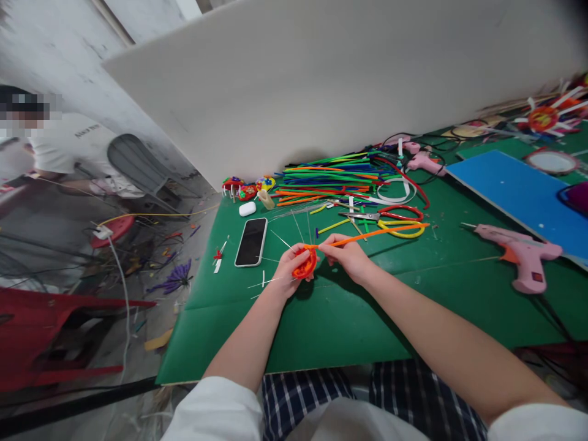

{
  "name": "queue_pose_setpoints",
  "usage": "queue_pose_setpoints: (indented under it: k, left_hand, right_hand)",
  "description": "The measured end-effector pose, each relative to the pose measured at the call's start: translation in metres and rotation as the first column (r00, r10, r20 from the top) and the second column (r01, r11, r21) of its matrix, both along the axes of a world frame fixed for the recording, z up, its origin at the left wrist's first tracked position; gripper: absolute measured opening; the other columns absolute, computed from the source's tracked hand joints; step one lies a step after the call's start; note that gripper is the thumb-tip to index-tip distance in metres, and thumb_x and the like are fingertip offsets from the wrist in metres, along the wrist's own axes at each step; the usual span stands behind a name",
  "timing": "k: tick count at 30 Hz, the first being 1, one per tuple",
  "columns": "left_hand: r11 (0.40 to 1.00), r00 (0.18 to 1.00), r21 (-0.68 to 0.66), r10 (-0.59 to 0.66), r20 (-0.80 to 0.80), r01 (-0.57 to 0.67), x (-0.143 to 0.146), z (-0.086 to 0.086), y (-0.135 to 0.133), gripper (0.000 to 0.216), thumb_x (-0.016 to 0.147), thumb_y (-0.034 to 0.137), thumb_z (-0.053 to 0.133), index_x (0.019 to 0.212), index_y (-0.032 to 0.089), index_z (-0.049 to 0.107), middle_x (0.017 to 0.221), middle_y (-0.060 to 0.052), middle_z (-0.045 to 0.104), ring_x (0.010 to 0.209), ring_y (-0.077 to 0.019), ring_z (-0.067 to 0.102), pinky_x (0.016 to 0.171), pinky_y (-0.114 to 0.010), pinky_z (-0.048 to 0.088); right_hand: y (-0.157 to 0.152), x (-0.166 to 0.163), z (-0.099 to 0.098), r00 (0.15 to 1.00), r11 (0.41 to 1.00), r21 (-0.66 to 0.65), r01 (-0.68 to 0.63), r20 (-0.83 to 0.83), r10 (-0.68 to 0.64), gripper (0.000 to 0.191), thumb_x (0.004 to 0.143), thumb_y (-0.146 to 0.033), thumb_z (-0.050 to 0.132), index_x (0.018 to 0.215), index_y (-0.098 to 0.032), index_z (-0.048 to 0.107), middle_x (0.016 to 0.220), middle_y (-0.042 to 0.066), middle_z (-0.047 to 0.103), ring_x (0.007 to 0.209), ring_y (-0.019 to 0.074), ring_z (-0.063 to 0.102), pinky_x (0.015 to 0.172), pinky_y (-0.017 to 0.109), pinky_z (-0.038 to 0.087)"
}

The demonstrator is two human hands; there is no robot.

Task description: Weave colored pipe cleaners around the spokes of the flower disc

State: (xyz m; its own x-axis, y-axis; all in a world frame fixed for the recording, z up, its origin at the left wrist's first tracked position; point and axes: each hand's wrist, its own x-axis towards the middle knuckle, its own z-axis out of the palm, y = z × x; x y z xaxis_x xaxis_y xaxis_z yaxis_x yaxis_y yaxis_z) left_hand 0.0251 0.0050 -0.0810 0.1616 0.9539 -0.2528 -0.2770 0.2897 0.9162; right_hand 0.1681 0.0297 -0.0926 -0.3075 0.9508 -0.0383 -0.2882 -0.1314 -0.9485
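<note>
White sleeves [214, 413] lead to hands [285, 269], an orange coil [305, 267] in the left.

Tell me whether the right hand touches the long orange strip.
Touching: the head view shows the right hand pinching the long orange strip between thumb and finger.

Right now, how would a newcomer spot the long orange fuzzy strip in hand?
On the green tabletop, find the left hand holding a round orange-red piece. From there the long orange fuzzy strip runs through the right hand to a free end near metal scissors with red and yellow handles. Unlike the multicoloured pile of strips behind, it is held.
</note>
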Motion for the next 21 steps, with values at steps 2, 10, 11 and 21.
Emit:
queue_pose_setpoints:
  k: [2, 10, 11, 21]
  left_hand:
    - [0.999, 0.998, -0.005, 0.046, -0.040, -0.046, 0.0015, 0.0017, 0.0003, 0.031, 0.062, 0.036, 0.059, 0.081, 0.015, 0.044, 0.061, 0.000, 0.060, 0.032, -0.0057, 0.047, 0.027, -0.014, 0.034]
    - [0.979, 0.966, 0.031, 0.203, -0.161, -0.201, 0.0042, 0.0027, 0.0019, 0.036, 0.061, 0.038, 0.059, 0.085, 0.014, 0.046, 0.056, 0.003, 0.055, 0.035, -0.0070, 0.049, 0.029, -0.015, 0.036]
    - [0.976, 0.962, 0.038, 0.218, -0.164, -0.214, 0.0043, 0.0023, 0.0022, 0.036, 0.061, 0.038, 0.059, 0.085, 0.014, 0.046, 0.057, 0.002, 0.055, 0.036, -0.0070, 0.049, 0.029, -0.015, 0.036]
    - [0.967, 0.950, 0.091, 0.252, -0.185, -0.239, 0.0013, -0.0061, 0.0049, 0.032, 0.065, 0.036, 0.056, 0.086, 0.014, 0.048, 0.061, 0.000, 0.056, 0.040, -0.0084, 0.051, 0.031, -0.018, 0.040]
  right_hand:
    - [-0.0002, 0.0002, 0.0006, 0.997, 0.998, 0.049, 0.031, 0.071, -0.034, 0.022, 0.059, -0.037, 0.060, 0.061, -0.017, 0.053, 0.052, -0.003, 0.047, 0.043, 0.0065, 0.041, 0.041, 0.021, 0.034]
    - [-0.0006, 0.0007, 0.0032, 0.971, 0.992, 0.125, 0.015, 0.237, -0.045, 0.022, 0.063, -0.037, 0.055, 0.070, -0.017, 0.059, 0.062, 0.000, 0.053, 0.048, 0.0074, 0.045, 0.042, 0.020, 0.037]
    - [-0.0007, 0.0003, 0.0028, 0.970, 0.993, 0.118, 0.006, 0.241, -0.035, 0.023, 0.064, -0.037, 0.055, 0.072, -0.017, 0.059, 0.063, 0.000, 0.053, 0.049, 0.0075, 0.045, 0.042, 0.020, 0.038]
    - [-0.0054, 0.0004, 0.0090, 0.894, 0.960, 0.275, 0.051, 0.415, -0.167, 0.020, 0.066, -0.033, 0.051, 0.073, -0.017, 0.061, 0.063, 0.000, 0.056, 0.057, 0.0098, 0.047, 0.052, 0.022, 0.037]
